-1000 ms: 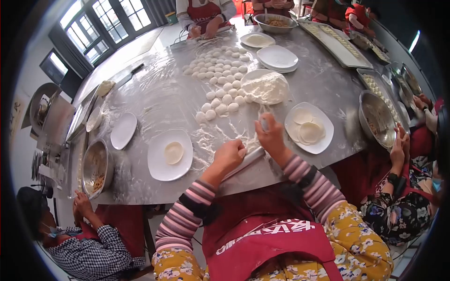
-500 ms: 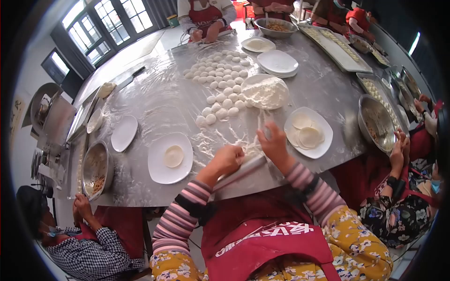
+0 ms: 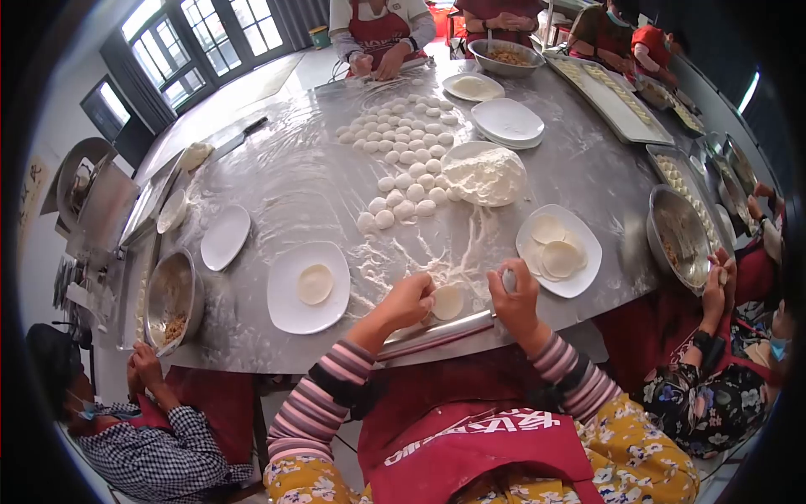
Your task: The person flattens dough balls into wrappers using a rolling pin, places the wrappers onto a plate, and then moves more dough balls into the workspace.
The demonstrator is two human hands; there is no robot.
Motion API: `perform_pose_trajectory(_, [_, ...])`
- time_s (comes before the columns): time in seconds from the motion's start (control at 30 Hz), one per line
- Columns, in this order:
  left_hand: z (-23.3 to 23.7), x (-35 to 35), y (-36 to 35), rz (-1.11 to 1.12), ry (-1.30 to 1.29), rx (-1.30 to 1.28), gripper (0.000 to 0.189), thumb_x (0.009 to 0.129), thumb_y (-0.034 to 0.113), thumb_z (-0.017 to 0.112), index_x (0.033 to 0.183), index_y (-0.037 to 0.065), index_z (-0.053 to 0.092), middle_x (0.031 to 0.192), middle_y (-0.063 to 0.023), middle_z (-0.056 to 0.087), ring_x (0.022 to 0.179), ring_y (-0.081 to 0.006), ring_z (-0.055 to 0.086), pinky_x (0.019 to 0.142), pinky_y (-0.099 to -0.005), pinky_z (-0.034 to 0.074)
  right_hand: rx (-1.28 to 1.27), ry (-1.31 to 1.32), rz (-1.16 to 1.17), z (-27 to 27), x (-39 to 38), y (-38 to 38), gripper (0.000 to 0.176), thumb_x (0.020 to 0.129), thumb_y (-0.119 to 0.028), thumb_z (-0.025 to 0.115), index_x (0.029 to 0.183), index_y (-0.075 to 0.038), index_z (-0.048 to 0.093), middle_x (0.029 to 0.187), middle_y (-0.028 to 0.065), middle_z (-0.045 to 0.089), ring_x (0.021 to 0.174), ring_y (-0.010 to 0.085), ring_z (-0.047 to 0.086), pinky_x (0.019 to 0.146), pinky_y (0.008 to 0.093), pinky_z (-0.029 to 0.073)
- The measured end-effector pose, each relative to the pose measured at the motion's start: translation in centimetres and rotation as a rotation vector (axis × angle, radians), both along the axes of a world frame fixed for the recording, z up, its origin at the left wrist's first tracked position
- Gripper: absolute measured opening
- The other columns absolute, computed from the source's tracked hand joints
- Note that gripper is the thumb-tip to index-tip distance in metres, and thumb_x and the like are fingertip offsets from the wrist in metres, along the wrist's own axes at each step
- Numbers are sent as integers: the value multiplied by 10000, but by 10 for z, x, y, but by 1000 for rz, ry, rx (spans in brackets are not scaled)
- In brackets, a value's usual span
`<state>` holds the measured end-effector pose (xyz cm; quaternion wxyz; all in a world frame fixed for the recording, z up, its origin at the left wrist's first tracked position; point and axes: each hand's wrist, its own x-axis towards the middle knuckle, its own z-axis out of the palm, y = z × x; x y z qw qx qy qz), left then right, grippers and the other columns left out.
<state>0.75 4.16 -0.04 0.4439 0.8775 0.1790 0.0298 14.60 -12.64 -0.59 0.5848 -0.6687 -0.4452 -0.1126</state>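
My left hand (image 3: 409, 300) is closed, its fingertips pinching the left edge of a small round dough wrapper (image 3: 449, 303) over the floured table. My right hand (image 3: 518, 301) is closed around a rolling pin (image 3: 509, 280), whose grey rounded end shows above the fist; the rest is largely hidden. A shiny metal bar (image 3: 441, 333) runs below both hands near the table's front edge. To the right, a white plate (image 3: 579, 281) holds several wrappers (image 3: 560, 258). Left of my hands, another white plate (image 3: 290, 315) bears one wrapper (image 3: 315, 284).
Beyond my hands lie many dough pieces (image 3: 407, 157) and a heap of flour (image 3: 487, 172). Bowls of filling (image 3: 174, 302) (image 3: 678, 235) stand at both sides. Several people in red aprons work around the table (image 3: 290, 189), with trays of dumplings (image 3: 609, 92) at the far right.
My right hand has moved down and right and gone from spread fingers to a grip on the rolling pin. A flattened wrapper now shows beside my left hand.
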Motion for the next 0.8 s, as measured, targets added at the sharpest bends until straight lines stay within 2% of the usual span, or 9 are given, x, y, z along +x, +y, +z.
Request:
perform_pose_trajectory(0.13, [-2, 11, -8, -44, 80, 32, 125, 775, 115, 582, 836, 5, 582, 790, -204, 620, 746, -368, 599, 673, -408, 461, -93, -186, -57, -11, 21, 46, 211, 765, -57, 652, 906, -35, 497, 692, 197, 562, 608, 416, 560, 514, 433, 436])
perform_pose_trajectory(0.2, [-5, 24, -6, 73, 47, 156, 160, 791, 158, 566, 846, 10, 586, 821, -219, 618, 793, -393, 589, 695, -430, 454, 5, -102, 8, 1, 22, 72, 210, 771, -73, 649, 908, -33, 496, 699, 210, 551, 608, 421, 552, 508, 437, 429])
perform_pose_trajectory(0.33, [8, 12, -3, -51, 135, 146, 180, 779, 171, 564, 856, 11, 591, 835, -226, 615, 821, -393, 584, 707, -435, 447, -69, -163, -41, -10, 14, 33, 218, 761, -59, 657, 905, -35, 496, 701, 210, 548, 602, 418, 551, 502, 435, 422])
perform_pose_trajectory(0.37, [-4, 6, -2, 14, 80, 63, 165, 769, 112, 591, 865, -22, 585, 778, -187, 622, 712, -280, 599, 659, -373, 452, -33, -120, -49, -8, 4, 11, 222, 757, -52, 660, 906, -37, 497, 700, 209, 549, 602, 417, 552, 501, 433, 421])
perform_pose_trajectory(0.47, [-6, -2, -9, 21, 11, 19, 146, 764, 90, 595, 850, -27, 578, 759, -169, 621, 700, -250, 594, 656, -373, 453, -3, -127, -80, -1, 2, 8, 231, 751, -39, 665, 912, -42, 498, 700, 207, 553, 607, 414, 558, 503, 431, 423])
perform_pose_trajectory(0.53, [-1, 7, -18, 7, 29, 29, 156, 776, 113, 587, 849, -25, 574, 752, -185, 612, 694, -264, 593, 659, -375, 454, 16, -109, -68, -1, 9, 29, 243, 753, -38, 665, 928, -48, 497, 687, 201, 554, 616, 410, 565, 507, 434, 425])
perform_pose_trajectory(0.6, [2, 21, -19, 144, 66, 165, 154, 782, 131, 546, 860, 3, 582, 811, -233, 605, 787, -395, 588, 703, -430, 452, 49, -101, -23, -2, 20, 63, 252, 750, -40, 669, 930, -51, 495, 672, 197, 551, 619, 408, 567, 508, 436, 424])
perform_pose_trajectory(0.77, [-5, 12, -5, 45, 107, 89, 144, 801, 138, 545, 838, 5, 585, 810, -235, 604, 784, -392, 590, 690, -440, 449, -25, -144, -44, -2, 11, 30, 250, 749, -45, 670, 927, -46, 494, 698, 194, 553, 623, 408, 567, 502, 430, 426])
perform_pose_trajectory(0.8, [-20, 3, -4, 67, 30, -21, 127, 800, 109, 544, 844, -7, 572, 762, -209, 593, 722, -318, 575, 663, -405, 445, -44, -182, -83, 0, 5, 15, 245, 751, -47, 668, 923, -44, 494, 710, 192, 555, 625, 409, 567, 500, 429, 426])
